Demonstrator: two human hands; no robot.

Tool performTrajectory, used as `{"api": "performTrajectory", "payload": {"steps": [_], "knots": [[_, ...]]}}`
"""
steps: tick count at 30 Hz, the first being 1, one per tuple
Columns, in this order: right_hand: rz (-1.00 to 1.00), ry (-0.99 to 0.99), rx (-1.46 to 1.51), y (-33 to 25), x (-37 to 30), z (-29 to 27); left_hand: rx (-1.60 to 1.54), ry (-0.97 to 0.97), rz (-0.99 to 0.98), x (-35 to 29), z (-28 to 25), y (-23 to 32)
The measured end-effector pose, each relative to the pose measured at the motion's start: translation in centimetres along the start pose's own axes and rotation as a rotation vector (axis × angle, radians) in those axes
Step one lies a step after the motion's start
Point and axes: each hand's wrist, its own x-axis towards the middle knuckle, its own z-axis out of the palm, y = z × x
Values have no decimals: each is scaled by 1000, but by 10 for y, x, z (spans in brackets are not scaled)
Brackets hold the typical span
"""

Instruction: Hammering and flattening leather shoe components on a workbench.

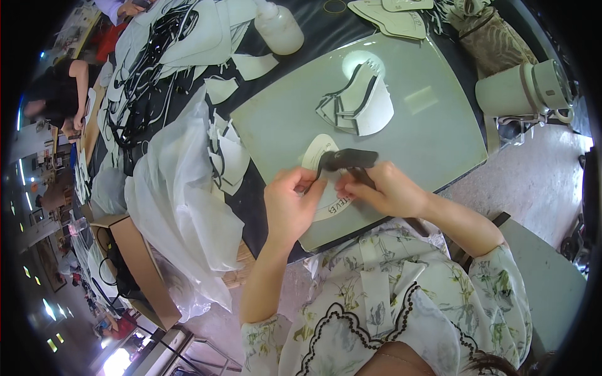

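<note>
My camera shows the right hand (398,191) hiding the middle of the handle of the hammer (352,159). The hammer's head and both hands obscure part of the curved cream piece (318,145). What the left hand (290,203) pinches, I cannot confirm. I find the white bottle (279,32) and the topmost cream panel (406,5) cut by the upper edge. Dark contents inside the carton (145,269) I cannot identify. A co-worker (59,88) at left appears blurred.
</note>
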Motion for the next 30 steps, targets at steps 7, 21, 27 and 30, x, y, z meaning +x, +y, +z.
{"api": "performTrajectory", "payload": {"steps": [7,21,27,30], "knots": [[59,-22,-74,-8,2,2,-102,-17,-102,-16,-21,6],[64,-65,-158,-16,5,-3,553,99,300,-32,3,0],[196,-203,-168,-34,16,-32,608,36,666,-61,7,-27],[-49,-219,-958,-62,30,-58,635,-40,728,-52,-10,-29]]}}
